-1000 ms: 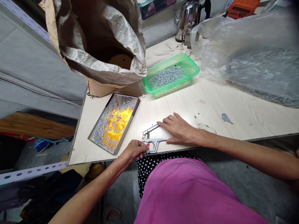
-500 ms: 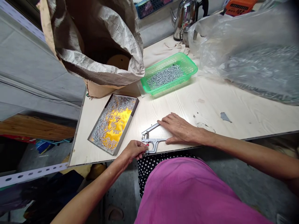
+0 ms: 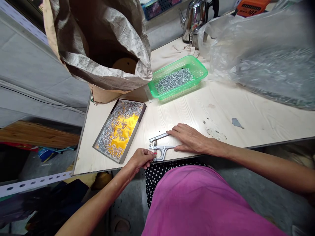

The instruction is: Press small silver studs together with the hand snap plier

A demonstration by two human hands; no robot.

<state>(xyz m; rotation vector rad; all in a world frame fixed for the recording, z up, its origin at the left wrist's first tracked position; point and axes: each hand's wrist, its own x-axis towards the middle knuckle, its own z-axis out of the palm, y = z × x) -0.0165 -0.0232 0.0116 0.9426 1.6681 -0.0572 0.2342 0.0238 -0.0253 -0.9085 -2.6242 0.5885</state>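
A grey metal pair of hand press pliers (image 3: pixel 166 149), with a spring between its two handles, lies at the table's front edge. My right hand (image 3: pixel 191 140) grips its handles, fingers over the upper one and thumb against the lower. At the jaw, beside a small red part, the fingertips of my left hand (image 3: pixel 142 159) are pinched together; what they hold is too small to make out. Left of the pliers sits a shallow metal tray (image 3: pixel 133 137) with a yellow bottom and many small silvery pins or tubes.
Further back stands a green plastic basket (image 3: pixel 180 91) of similar silvery pieces. A large open woven sack (image 3: pixel 105 83) takes up the back left corner. On the right lies a clear plastic bag (image 3: pixel 265 68) full of pieces. A steel kettle (image 3: pixel 197 18) is behind.
My right fingers have moved slightly toward me, bringing the upper handle a little closer to the lower one. My left hand stays at the jaw.
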